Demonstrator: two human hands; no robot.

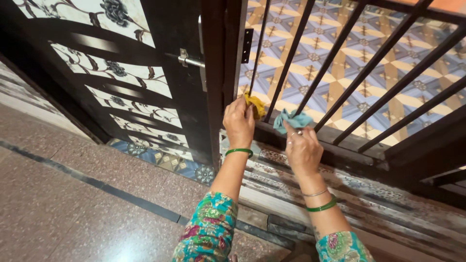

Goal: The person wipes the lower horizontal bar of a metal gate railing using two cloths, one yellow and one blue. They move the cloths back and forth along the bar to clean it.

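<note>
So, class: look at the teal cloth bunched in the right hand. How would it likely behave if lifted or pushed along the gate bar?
The teal cloth looks crumpled in the right hand, so it is probably floppy and light. Pushed along the dark bar, it would likely slide and bunch up, not roll.

A single head-worn view looks steeply down and forward at a dark barred gate (340, 63), close enough that both forearms fill the lower middle. The gate runs across the upper frame; patterned floor shows beyond its bars, speckled floor (63, 208) lies nearer, left of it.
</note>
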